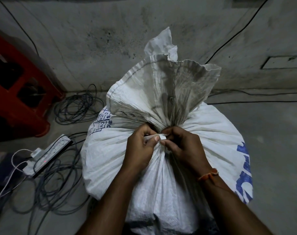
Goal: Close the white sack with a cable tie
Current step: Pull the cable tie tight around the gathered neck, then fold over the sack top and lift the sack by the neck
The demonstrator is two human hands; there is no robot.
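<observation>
A full white woven sack [110, 160] with blue print stands on the floor below me. Its mouth is gathered into a neck, and the loose top [163, 85] fans out above it. Both hands meet at the near side of that neck. My left hand [141, 150] pinches a flat white strip, the cable tie [152, 137], between thumb and fingers. My right hand [183, 148] pinches the tie's other part right beside it, fingertips almost touching the left thumb. Most of the tie is hidden behind the hands and the neck.
A red plastic stool [20, 92] stands at the left. Coils of dark cable [76, 107] and a power strip [47, 155] with a white plug lie on the grey concrete floor [263, 133] left of the sack. Thin black wires run along the wall behind.
</observation>
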